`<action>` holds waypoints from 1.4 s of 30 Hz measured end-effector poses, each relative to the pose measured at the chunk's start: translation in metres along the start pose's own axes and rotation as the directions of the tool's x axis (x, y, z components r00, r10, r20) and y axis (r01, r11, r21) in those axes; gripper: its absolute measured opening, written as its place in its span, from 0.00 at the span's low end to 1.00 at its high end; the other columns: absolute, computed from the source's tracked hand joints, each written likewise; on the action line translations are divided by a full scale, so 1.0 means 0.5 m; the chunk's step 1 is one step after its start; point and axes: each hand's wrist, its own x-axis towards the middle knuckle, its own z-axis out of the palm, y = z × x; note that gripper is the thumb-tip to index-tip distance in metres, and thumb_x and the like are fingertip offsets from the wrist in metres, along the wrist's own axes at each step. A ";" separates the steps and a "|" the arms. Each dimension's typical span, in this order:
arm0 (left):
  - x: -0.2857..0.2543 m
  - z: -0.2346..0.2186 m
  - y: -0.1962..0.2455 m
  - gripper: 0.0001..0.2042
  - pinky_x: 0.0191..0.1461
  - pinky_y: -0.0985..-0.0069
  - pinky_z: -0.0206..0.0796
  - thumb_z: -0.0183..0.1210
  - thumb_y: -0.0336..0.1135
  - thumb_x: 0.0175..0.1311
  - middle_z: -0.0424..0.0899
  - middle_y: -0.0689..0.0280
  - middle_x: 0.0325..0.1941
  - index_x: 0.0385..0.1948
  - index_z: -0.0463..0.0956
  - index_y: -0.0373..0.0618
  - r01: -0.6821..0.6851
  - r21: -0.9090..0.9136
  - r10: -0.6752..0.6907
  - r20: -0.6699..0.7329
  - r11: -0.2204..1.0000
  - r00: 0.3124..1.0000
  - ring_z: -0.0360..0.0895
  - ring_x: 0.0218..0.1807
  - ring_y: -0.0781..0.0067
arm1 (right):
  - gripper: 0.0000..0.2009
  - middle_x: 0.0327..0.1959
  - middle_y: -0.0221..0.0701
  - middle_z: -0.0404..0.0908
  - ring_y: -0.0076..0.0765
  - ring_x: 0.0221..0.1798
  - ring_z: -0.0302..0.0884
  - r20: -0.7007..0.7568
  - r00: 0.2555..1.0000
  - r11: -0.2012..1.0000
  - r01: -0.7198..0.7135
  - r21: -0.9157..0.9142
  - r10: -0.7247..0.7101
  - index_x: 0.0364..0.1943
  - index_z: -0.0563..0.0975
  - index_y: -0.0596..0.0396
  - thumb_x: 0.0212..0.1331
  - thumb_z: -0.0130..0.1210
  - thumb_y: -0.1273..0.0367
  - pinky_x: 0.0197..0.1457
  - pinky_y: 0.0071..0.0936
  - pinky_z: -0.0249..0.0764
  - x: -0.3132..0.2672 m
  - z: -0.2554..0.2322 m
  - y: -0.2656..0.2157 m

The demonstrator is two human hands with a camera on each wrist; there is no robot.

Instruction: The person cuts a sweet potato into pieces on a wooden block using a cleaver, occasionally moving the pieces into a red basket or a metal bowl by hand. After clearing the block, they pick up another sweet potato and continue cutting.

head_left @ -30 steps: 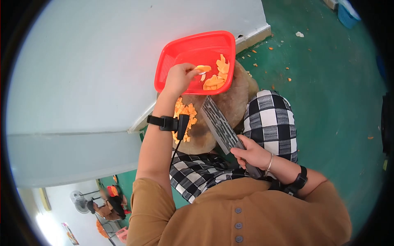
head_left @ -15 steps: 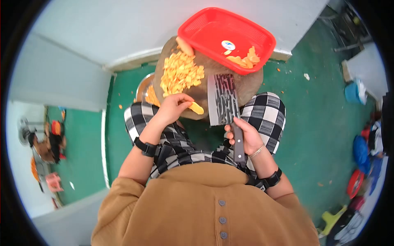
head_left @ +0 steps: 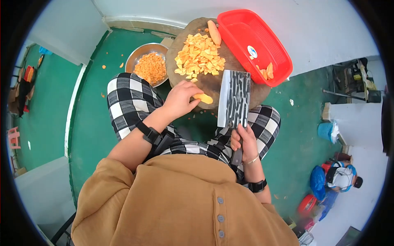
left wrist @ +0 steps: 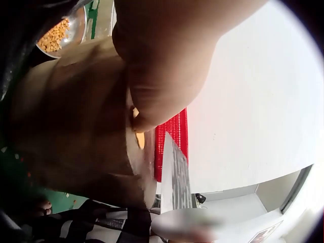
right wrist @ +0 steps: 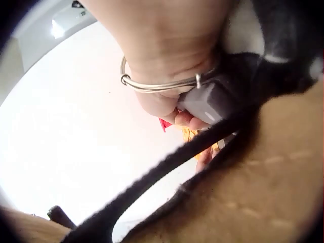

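At the near edge of the round wooden chopping block (head_left: 242,92), my left hand (head_left: 180,100) holds a carrot slice (head_left: 203,98) between thumb and fingers. In the left wrist view the hand hides most of that slice (left wrist: 140,139). My right hand (head_left: 247,143) grips the dark handle of a cleaver (head_left: 236,98). Its broad, mottled blade points away from me, over the block's near edge and right of the slice. A heap of cut carrot pieces (head_left: 199,55) covers the middle of the block, with a whole peeled carrot (head_left: 214,33) behind it.
A red plastic basket (head_left: 234,39) with a few carrot slices (head_left: 267,71) leans over the block's right side, by the wall. Left of the block, a metal bowl (head_left: 132,61) holds diced carrot (head_left: 151,69). My checked knees flank the block. Another person (head_left: 342,177) is at the far right.
My left hand has brought a carrot slice from the red basket to the block's near edge. The cleaver has swung from slanting to nearly upright in view, still in my right hand. The head view has turned.
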 end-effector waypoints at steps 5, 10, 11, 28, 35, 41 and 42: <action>-0.004 0.014 0.006 0.14 0.42 0.66 0.68 0.70 0.36 0.45 0.77 0.66 0.33 0.35 0.79 0.46 0.127 0.035 -0.125 -0.074 0.991 0.989 0.75 0.37 0.61 | 0.06 0.16 0.25 0.67 0.20 0.12 0.62 -0.182 0.966 0.877 0.075 -0.474 -0.181 0.39 0.68 0.57 0.66 0.51 0.70 0.15 0.20 0.62 -0.060 0.051 -0.016; -0.012 0.000 0.003 0.17 0.43 0.66 0.68 0.71 0.38 0.43 0.75 0.65 0.34 0.35 0.79 0.47 0.120 -0.028 -0.122 -0.099 0.992 0.988 0.74 0.40 0.60 | 0.06 0.16 0.23 0.68 0.16 0.12 0.61 -0.106 0.962 0.623 0.077 -0.778 -0.251 0.44 0.71 0.59 0.66 0.50 0.72 0.15 0.17 0.60 -0.101 0.090 -0.037; -0.013 -0.002 0.001 0.17 0.45 0.66 0.68 0.71 0.38 0.43 0.75 0.65 0.34 0.36 0.79 0.48 0.123 -0.033 -0.125 -0.084 0.992 0.989 0.74 0.41 0.60 | 0.10 0.18 0.23 0.71 0.17 0.14 0.64 -0.123 0.966 0.558 0.027 -0.830 -0.229 0.48 0.71 0.59 0.65 0.52 0.72 0.18 0.17 0.63 -0.105 0.103 -0.041; -0.011 0.005 -0.004 0.14 0.46 0.65 0.67 0.69 0.34 0.42 0.74 0.65 0.36 0.33 0.78 0.46 0.163 0.016 -0.162 -0.037 0.987 0.986 0.72 0.43 0.60 | 0.19 0.32 0.50 0.81 0.57 0.34 0.81 0.085 0.957 -0.130 0.050 -0.990 -0.277 0.55 0.69 0.59 0.59 0.55 0.72 0.36 0.40 0.76 -0.070 0.134 -0.006; -0.007 0.009 -0.010 0.14 0.46 0.64 0.68 0.68 0.33 0.43 0.75 0.65 0.35 0.35 0.79 0.46 0.182 0.034 -0.181 -0.045 0.983 0.982 0.74 0.44 0.60 | 0.19 0.33 0.51 0.81 0.60 0.35 0.80 0.130 0.945 -0.158 0.084 -0.984 -0.301 0.55 0.68 0.59 0.59 0.55 0.73 0.37 0.42 0.76 -0.032 0.131 0.003; -0.004 0.013 -0.013 0.15 0.47 0.64 0.68 0.68 0.33 0.44 0.76 0.64 0.35 0.37 0.79 0.47 0.202 0.043 -0.199 -0.061 0.978 0.978 0.74 0.45 0.59 | 0.16 0.30 0.47 0.80 0.51 0.32 0.80 0.105 0.951 -0.020 0.103 -0.994 -0.292 0.51 0.71 0.63 0.60 0.55 0.72 0.37 0.35 0.74 -0.018 0.140 -0.015; -0.003 0.013 -0.012 0.15 0.47 0.64 0.68 0.68 0.33 0.44 0.76 0.64 0.35 0.37 0.79 0.47 0.196 0.042 -0.193 -0.062 0.980 0.979 0.74 0.45 0.59 | 0.15 0.29 0.46 0.79 0.49 0.31 0.79 0.096 0.954 0.014 0.104 -0.994 -0.284 0.50 0.71 0.64 0.60 0.55 0.72 0.38 0.33 0.74 -0.014 0.137 -0.015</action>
